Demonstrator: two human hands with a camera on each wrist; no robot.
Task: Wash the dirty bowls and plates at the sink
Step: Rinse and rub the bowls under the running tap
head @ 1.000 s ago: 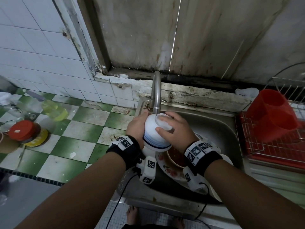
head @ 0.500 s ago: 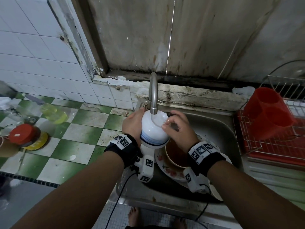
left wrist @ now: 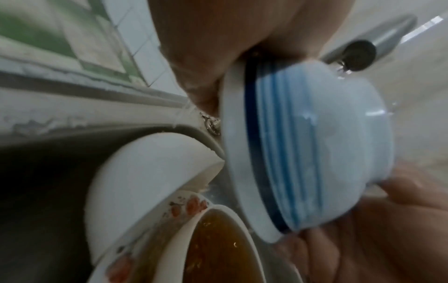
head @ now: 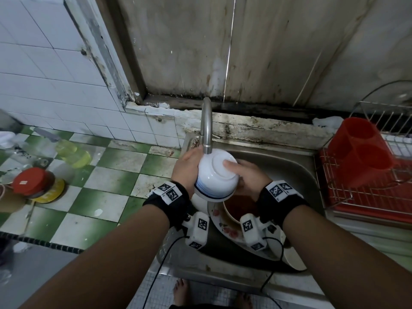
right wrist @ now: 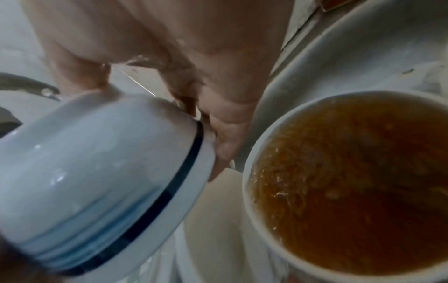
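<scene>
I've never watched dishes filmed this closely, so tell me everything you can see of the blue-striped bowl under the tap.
The blue-striped bowl looks like glossy white ceramic, with one dark blue band and paler blue lines near its rim. It is held upside down and tilted, foot ring up, just below the faucet spout, above the dirty dishes in the sink. Its outside looks wet. The left hand grips one side, the right hand the other, a fingertip on the base.

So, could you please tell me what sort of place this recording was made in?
Most likely a small, worn home kitchen. A steel sink with a tap holds dirty dishes, a wire dish rack with a red tray stands to its right, and a green-and-white tiled counter carries bottles and jars.
</scene>
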